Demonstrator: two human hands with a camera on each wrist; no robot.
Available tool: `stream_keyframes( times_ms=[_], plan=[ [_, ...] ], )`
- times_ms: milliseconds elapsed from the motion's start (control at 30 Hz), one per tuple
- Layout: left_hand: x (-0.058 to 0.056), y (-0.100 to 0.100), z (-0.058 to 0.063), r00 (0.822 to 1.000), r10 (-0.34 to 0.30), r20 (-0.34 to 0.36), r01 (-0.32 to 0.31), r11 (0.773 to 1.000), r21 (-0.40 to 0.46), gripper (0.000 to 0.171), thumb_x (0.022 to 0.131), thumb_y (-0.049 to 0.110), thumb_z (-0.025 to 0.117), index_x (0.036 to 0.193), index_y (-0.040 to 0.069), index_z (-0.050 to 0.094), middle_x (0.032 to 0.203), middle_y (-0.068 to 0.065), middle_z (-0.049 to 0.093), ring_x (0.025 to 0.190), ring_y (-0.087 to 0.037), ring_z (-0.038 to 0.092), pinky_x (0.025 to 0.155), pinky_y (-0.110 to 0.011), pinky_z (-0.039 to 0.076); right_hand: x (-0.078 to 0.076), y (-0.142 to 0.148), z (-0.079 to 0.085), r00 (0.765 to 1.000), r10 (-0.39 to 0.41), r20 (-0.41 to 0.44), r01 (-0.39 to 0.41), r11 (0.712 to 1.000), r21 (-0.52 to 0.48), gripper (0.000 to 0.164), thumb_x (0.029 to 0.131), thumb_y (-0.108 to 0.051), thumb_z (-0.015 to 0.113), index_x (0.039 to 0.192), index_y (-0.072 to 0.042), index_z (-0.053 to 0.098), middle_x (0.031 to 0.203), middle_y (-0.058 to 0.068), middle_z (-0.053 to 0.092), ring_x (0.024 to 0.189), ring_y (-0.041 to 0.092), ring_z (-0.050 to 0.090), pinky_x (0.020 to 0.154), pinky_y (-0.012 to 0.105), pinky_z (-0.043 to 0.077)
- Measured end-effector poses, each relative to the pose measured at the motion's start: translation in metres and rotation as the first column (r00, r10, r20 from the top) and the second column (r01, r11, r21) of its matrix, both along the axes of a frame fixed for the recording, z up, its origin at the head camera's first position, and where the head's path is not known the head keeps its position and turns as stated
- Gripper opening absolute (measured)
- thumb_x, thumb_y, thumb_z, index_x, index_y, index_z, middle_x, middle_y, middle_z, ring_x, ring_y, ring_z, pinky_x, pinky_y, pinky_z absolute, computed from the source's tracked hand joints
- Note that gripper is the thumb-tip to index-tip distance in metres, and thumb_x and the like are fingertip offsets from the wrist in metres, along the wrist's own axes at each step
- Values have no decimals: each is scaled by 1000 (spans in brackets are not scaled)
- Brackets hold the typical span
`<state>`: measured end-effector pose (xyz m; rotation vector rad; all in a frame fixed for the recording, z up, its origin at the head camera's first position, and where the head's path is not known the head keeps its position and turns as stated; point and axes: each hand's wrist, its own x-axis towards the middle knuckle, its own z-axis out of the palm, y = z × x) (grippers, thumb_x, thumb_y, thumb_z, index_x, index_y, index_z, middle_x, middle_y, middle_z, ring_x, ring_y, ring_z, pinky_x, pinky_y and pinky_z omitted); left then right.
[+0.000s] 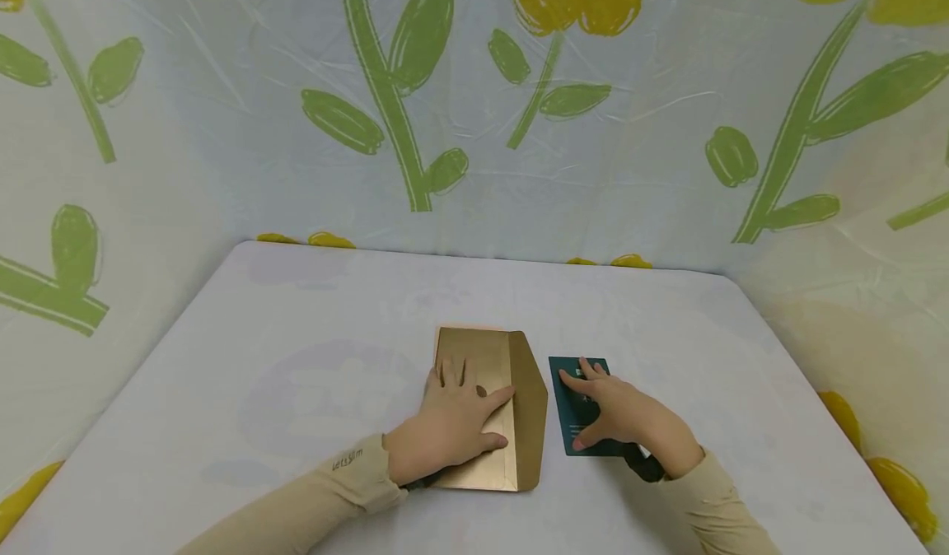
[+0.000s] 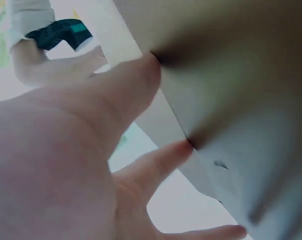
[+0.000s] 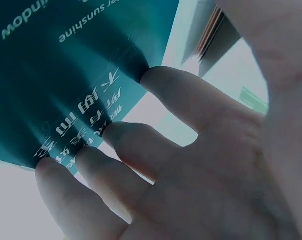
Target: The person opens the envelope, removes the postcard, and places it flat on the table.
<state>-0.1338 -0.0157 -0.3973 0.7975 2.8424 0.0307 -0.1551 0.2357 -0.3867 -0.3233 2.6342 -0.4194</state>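
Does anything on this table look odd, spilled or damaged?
Nothing looks spilled or damaged. The gold envelope lies under the left hand with its flap open, and the dark green card under the right hand looks intact where visible. Only the floral backdrop looks slightly untidy, with creases.

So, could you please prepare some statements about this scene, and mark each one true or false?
1. The left hand rests on the gold envelope. True.
2. The teal card lies on top of the envelope. False: it lies beside it, on the right side.
3. The right hand touches the card. True.
4. The envelope is closed. False: its flap is open.
5. The card has printed text. True.
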Motion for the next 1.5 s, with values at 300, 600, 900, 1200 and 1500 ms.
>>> stream_keyframes(
  times_ms=[300, 600, 900, 1200, 1500],
  plan=[
    [23, 3, 15, 995, -93, 29, 95, 992, -83, 76, 92, 60, 59, 151, 16, 41, 150, -29, 36, 136, -53, 34, 103, -58, 40, 3, 8, 0, 1000, -1, -4, 1, 1000, -25, 99, 68, -28, 92, 151, -9, 43, 159, 29, 18, 143, 52, 16, 103, 68, 32],
    [39, 11, 11, 995, -75, 71, 88, 976, -199, 76, 92, 65, 54, 153, 23, 38, 153, -26, 33, 139, -47, 34, 104, -53, 41, 7, 21, -2, 1000, -10, -6, 10, 998, -58, 100, 68, -31, 91, 152, -9, 41, 159, 29, 18, 143, 53, 16, 101, 71, 31],
    [47, 17, 0, 996, -92, -20, 84, 967, -240, 84, 86, 73, 55, 154, 28, 35, 155, -23, 30, 143, -43, 30, 107, -52, 38, 13, 32, -7, 1000, -24, -19, 23, 997, -74, 101, 69, -34, 91, 153, -10, 39, 159, 29, 17, 143, 53, 15, 99, 73, 31],
    [54, 27, 0, 984, -154, -89, 133, 969, -206, 81, 88, 72, 54, 152, 26, 39, 153, -23, 32, 141, -40, 34, 105, -49, 41, 17, 41, -6, 999, -26, -33, 22, 996, -92, 101, 68, -31, 92, 152, -9, 41, 158, 31, 18, 141, 55, 18, 99, 70, 34],
    [40, 56, 3, 983, -185, 17, 185, 958, -219, 78, 91, 70, 49, 153, 25, 38, 155, -20, 33, 142, -39, 31, 107, -51, 38, 15, 57, -9, 999, -25, -49, 19, 994, -110, 101, 67, -31, 92, 151, -8, 42, 157, 31, 19, 140, 57, 20, 99, 70, 34]
  ],
)
